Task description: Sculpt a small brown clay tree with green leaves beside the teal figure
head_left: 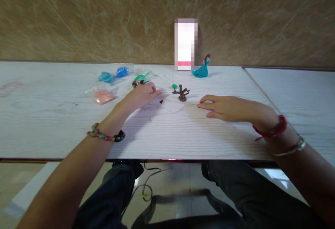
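A small brown clay tree stands on the white table between my hands, with a green clay ball on its left branch. My left hand is left of the tree, fingers loosely stretched and nothing visible in them. Just behind it lie a bag of green clay and a dark brown lump, partly hidden by the hand. A tiny brown bit sits below its fingertips. To the right of the tree, my right hand is held low with its fingers apart, holding nothing.
Bags of light blue clay, blue clay and pink clay lie at the left. A blurred upright phone-shaped panel leans on the marbled wall, beside a figurine in a teal dress. A seam crosses the white table at right.
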`<state>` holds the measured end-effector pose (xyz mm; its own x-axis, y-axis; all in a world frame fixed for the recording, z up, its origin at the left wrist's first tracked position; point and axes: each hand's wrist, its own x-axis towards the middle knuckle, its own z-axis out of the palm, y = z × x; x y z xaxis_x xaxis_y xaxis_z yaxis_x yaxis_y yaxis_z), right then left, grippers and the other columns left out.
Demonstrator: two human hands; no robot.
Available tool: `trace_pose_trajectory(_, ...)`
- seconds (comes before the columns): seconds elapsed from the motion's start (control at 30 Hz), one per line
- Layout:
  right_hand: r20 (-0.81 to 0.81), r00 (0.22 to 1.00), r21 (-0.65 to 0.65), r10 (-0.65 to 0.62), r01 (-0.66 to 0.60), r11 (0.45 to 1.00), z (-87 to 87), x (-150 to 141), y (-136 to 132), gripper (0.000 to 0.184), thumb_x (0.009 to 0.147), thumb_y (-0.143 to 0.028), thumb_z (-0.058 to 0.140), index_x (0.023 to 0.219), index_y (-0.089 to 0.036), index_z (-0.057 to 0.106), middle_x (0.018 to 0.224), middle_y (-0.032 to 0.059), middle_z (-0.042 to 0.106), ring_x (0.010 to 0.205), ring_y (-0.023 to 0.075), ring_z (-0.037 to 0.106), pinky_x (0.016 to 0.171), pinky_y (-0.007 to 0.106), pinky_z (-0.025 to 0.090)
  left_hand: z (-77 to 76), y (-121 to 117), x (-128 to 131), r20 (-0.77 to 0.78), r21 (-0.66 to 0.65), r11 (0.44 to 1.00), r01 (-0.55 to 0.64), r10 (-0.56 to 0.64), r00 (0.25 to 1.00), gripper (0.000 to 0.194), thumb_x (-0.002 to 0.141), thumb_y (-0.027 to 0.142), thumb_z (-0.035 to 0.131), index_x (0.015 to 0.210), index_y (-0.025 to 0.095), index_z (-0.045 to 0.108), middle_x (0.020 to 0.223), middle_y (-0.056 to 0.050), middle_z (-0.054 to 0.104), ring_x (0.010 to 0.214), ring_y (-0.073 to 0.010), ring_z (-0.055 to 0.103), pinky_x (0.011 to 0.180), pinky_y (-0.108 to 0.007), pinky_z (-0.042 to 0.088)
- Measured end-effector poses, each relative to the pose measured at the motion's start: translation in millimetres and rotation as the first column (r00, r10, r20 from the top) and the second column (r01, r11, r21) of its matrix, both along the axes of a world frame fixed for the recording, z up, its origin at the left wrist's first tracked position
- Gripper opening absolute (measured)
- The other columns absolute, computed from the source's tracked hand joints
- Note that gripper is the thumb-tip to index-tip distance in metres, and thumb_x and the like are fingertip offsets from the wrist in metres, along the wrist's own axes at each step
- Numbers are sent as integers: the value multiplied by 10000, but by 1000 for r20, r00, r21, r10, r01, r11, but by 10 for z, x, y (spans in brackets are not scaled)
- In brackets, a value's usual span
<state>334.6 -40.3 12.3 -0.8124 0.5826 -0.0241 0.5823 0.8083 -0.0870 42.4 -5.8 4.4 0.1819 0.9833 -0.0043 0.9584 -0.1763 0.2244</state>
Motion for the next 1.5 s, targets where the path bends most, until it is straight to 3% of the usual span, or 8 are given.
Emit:
trace_pose_trajectory(0.23,8,998,166,-68,66,984,-123,-40,-211,485,860,-418,377,1273,-167,410,1268,129,463,994,261,524,805,404,469,19,-10,10,-22,-1,1000,13,-13,1000,443,784,530,366,914,154,561,679,-63,583,618,-184,518,536,-258,310)
trace_pose_trajectory(0.53,35,986,232,-164,151,961,-143,-45,-335,502,893,-418,258,1282,-131,396,1320,133,398,983,271,469,786,436,455,-33,21,-10,-40,4,1000,11,-11,999,475,781,559,358,938,156,556,679,-69,588,609,-185,519,525,-256,307)
trace_pose_trajectory(0.73,52,984,204,-168,155,967,-182,-24,-428,505,898,-421,233,1313,-160,353,1342,115,384,1018,264,440,803,433,433,-5,-6,14,-67,8,1000,23,-23,997,469,794,540,353,955,150,557,752,-92,607,662,-198,535,545,-257,320)
trace_pose_trajectory(0.87,41,971,227,-237,221,948,-200,-63,-377,505,897,-427,224,1305,-166,366,1356,112,365,1033,280,431,787,450,430,5,-15,15,-49,15,1000,27,-27,998,443,800,516,363,943,146,561,724,-85,601,627,-186,521,534,-254,308)
trace_pose_trajectory(1.2,28,966,219,-258,246,944,-212,-111,-355,496,906,-416,180,1317,-194,348,1376,103,351,1072,291,417,760,468,424,16,-25,23,-12,2,1000,23,-23,1000,395,798,489,390,918,152,558,638,-58,565,577,-175,500,507,-252,282)
trace_pose_trajectory(1.37,56,978,185,-199,186,965,-200,-63,-409,500,907,-423,182,1343,-207,297,1378,103,355,1094,287,409,790,475,406,14,-27,34,-22,-11,1000,21,-22,1000,392,799,491,384,926,160,554,632,-54,566,579,-175,504,504,-249,281)
trace_pose_trajectory(1.5,50,968,185,-245,232,955,-186,-116,-366,500,906,-425,173,1342,-213,296,1392,95,337,1123,295,399,785,471,410,17,-18,28,-34,-5,1000,11,-11,999,407,787,502,397,930,157,559,647,-63,576,591,-182,506,519,-254,292)
